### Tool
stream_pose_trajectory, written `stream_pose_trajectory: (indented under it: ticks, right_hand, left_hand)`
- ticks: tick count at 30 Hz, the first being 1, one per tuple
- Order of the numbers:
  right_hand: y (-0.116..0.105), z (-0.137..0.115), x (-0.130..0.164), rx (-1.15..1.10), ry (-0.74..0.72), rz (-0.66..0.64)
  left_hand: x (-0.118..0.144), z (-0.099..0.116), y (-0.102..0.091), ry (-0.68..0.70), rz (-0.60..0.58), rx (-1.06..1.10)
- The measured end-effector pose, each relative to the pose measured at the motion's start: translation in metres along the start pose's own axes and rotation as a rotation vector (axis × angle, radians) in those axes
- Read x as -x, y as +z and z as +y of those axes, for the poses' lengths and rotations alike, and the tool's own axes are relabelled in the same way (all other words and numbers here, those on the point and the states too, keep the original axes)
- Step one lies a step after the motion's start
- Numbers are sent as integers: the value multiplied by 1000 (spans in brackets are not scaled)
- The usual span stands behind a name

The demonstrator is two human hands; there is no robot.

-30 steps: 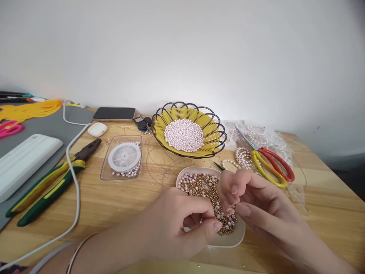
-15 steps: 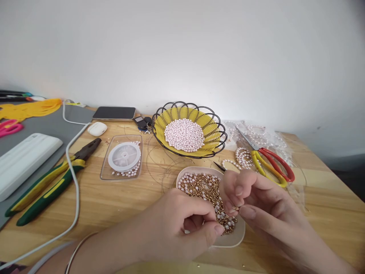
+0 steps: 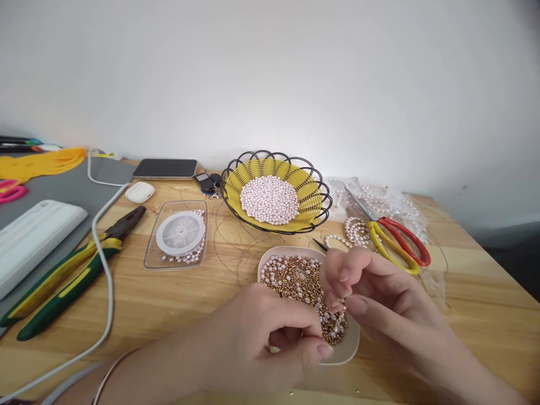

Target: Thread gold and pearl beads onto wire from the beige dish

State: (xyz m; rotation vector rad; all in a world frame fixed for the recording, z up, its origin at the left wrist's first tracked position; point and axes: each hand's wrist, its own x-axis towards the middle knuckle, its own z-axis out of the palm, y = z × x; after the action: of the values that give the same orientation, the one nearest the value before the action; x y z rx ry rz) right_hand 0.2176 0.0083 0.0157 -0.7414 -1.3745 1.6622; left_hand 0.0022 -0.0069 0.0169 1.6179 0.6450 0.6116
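My left hand [image 3: 270,337] is curled over the near edge of a shallow white tray [image 3: 348,350] filled with gold and pale pink beads [image 3: 295,278]; its thumb and forefinger are pinched together, and what they hold is too small to see. My right hand [image 3: 371,295] hovers over the tray's right side, fingertips pinched on a small gold bead. A thin clear thread [image 3: 236,247] loops across the wooden table [image 3: 169,298] just behind the tray.
A yellow wire basket [image 3: 314,194] of pink pearls stands behind the tray. Red and yellow scissors [image 3: 394,239] lie on bagged pearl strands at right. At left are a thread spool [image 3: 180,233] in a clear lid, green pliers [image 3: 71,275], a white cable [image 3: 107,298], earbud case, phone and keys.
Both hands stay over the bead tray with only small finger shifts. The view has drifted slightly, so the table items sit a little further left.
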Motion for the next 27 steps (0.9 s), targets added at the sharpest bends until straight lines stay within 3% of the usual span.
stream_pose_trajectory:
  ticks: [10, 17, 27]
  right_hand:
    - [2, -2, 0, -18, -40, 37]
    - [7, -1, 0, 200, -117, 143]
    - [6, 2, -4, 301, 100, 82]
  left_hand:
    - [-1, 2, 0, -22, -2, -58]
    - [-1, 2, -2, -27, 44, -85]
    - [-1, -2, -4, -21, 133, -114]
